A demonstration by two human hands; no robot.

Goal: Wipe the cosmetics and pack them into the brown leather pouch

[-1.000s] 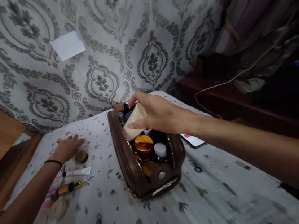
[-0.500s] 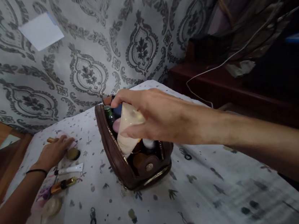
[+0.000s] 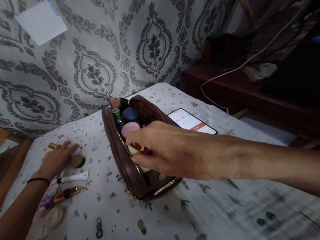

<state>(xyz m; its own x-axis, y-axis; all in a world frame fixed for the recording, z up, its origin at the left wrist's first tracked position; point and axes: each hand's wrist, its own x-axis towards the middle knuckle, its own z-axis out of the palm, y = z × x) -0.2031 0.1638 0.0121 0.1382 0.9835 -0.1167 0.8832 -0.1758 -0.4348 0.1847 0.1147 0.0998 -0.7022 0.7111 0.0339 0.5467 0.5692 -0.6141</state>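
A brown zip toiletry bag [image 3: 119, 168] stands unzipped on the patterned cloth. My right hand [image 3: 160, 147] reaches into it, fingers closed around a cream-coloured tube [image 3: 134, 150] that is mostly hidden by the hand and bag. Beside that hand in the bag are a pink round lid [image 3: 130, 129], a dark blue lid [image 3: 130, 115] and a green-capped bottle [image 3: 116, 115]. At the left, my left hand [image 3: 58, 158] rests low on the cloth, fingers bent over a pink tube [image 3: 74, 148]; they partly cover it.
Near the left hand lie a gold-capped item [image 3: 52, 145], a small round jar [image 3: 78, 161], a white tube [image 3: 73, 177], a gold-and-black bottle [image 3: 67, 194] and a beige round container [image 3: 54, 217]. A phone [image 3: 191, 121] lies behind the right forearm. A white cable [image 3: 230, 72] hangs at right.
My right hand has lowered the cream-coloured tube deeper into the bag. The pink and blue lids and the phone now show more. My left hand stays in nearly the same place.
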